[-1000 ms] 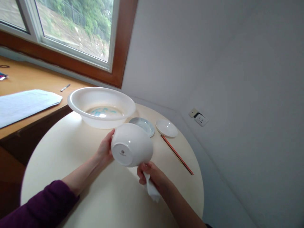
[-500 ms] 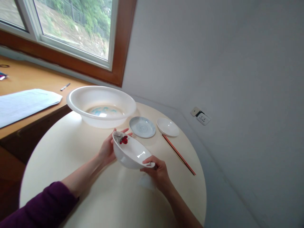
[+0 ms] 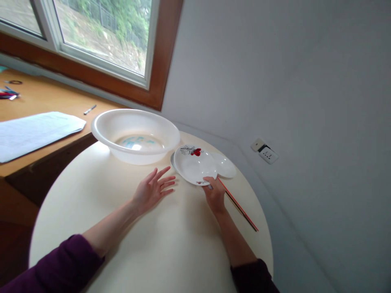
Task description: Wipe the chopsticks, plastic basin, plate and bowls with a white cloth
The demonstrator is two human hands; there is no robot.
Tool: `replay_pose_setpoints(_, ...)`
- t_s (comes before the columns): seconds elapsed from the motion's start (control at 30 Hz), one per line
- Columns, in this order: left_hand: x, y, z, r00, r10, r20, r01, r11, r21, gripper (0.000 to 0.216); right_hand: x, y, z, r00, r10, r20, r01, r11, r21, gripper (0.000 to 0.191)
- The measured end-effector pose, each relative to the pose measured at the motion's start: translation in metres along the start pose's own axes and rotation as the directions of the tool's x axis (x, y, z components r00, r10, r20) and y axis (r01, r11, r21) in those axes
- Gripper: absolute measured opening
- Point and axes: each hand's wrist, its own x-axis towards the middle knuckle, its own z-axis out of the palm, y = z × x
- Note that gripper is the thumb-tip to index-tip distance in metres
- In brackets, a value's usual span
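A white bowl [image 3: 195, 165] with a red flower and grey leaves inside is gripped at its near right rim by my right hand [image 3: 215, 195]. It is over the pale blue-grey plate [image 3: 172, 161], which it hides except for a sliver at the left; I cannot tell whether it touches the plate. My left hand [image 3: 154, 189] is open and palm-up left of the bowl, fingers spread, holding nothing. Behind the bowl's right side lies a plain white dish [image 3: 226, 167], partly covered. Reddish-brown chopsticks [image 3: 240, 206] lie to the right of my right hand.
A large translucent white basin [image 3: 137, 156] with blue marks on its bottom stands at the back left of the round cream table [image 3: 146, 252]. On the wooden desk [image 3: 55, 95] lie papers [image 3: 36, 132] and a pen [image 3: 90, 109]. A wall with a socket [image 3: 269, 154] borders the right.
My right hand has carried the bowl forward and right, over the blue-grey plate. My left hand has let go of the bowl and is now apart from it. The view has shifted slightly.
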Motion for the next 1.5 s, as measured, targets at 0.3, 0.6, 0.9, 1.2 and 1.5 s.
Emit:
replay_pose_setpoints(0.3, 0.002, -0.001, 0.001, 0.996, 0.019, -0.091, -0.015, 0.999, 0.045, 0.032, 0.012, 0.015, 0.038, 0.992, 0.074, 0.105, -0.070, 0.997, -0.044, 0.026)
replay_pose_setpoints(0.6, 0.003, -0.003, 0.001, 0.985, 0.027, -0.169, -0.021, 0.999, 0.041, 0.026, 0.011, 0.020, 0.045, 0.990, 0.109, 0.093, -0.101, 0.991, -0.093, 0.031)
replay_pose_setpoints(0.9, 0.002, -0.002, 0.003, 0.983, 0.012, -0.185, -0.007, 1.000, 0.028, 0.026, 0.010, 0.020, 0.050, 0.984, 0.143, 0.110, -0.129, 0.984, -0.122, 0.029)
replay_pose_setpoints(1.2, 0.003, 0.000, 0.001, 0.975, 0.033, -0.220, -0.028, 0.999, 0.026, 0.023, 0.013, 0.018, 0.049, 0.961, 0.218, 0.171, -0.206, 0.975, -0.088, 0.019)
replay_pose_setpoints(1.5, 0.003, 0.001, 0.006, 0.963, 0.034, -0.268, -0.022, 0.999, 0.047, 0.023, 0.015, 0.016, 0.043, 0.942, 0.250, 0.222, -0.239, 0.968, -0.076, 0.035)
